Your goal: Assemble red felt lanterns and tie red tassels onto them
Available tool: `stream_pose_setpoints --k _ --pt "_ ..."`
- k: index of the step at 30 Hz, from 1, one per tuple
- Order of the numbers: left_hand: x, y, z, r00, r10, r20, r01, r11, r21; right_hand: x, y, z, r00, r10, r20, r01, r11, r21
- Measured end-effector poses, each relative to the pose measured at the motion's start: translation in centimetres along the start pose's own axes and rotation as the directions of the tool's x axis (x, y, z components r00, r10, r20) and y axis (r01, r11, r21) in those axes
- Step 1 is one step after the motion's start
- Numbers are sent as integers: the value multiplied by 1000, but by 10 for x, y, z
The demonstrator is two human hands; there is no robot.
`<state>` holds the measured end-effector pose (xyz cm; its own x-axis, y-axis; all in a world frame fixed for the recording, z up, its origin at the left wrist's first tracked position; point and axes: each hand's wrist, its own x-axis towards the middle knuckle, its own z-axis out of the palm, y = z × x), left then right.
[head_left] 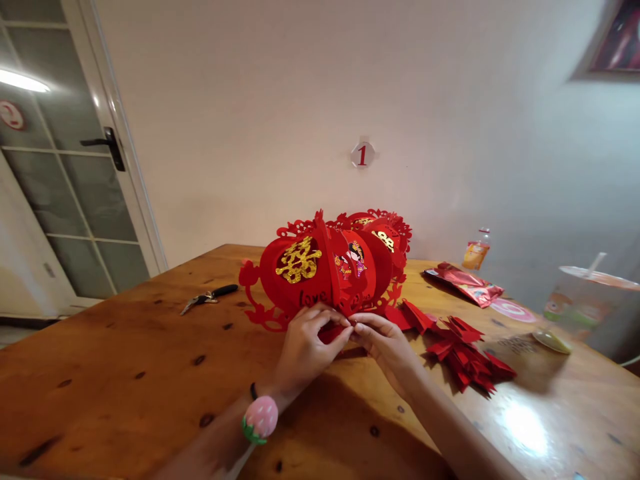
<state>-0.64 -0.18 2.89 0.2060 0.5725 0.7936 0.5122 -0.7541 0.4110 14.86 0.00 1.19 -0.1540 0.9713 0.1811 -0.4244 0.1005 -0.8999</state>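
A red paper lantern (273, 283) with gold characters, a cartoon figure and the word "Love" lies on its side on the wooden table. My left hand (313, 340) is closed at its near lower edge, thumb and index finger pinched together. Close beside it, my right hand (383, 340) pinches at the same spot, fingertips nearly touching the left ones. Between the fingertips shows a small dark red bit, apparently part of the lantern's edge. Another red lantern (400, 233) stands right behind the first.
Several folded red paper pieces (463, 350) lie right of my hands. Farther right are a red foil packet (465, 283), a small bottle (477, 250) and a large cup with a straw (583, 303). Keys (203, 300) rest on the table (150, 347) at left.
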Motion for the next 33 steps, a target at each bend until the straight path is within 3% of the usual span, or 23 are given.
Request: stream_pose_setpoints --k 33 --pt "0 1 0 997 71 28 -74 991 109 -3 -5 1 1000 -3 -15 3 1000 -1"
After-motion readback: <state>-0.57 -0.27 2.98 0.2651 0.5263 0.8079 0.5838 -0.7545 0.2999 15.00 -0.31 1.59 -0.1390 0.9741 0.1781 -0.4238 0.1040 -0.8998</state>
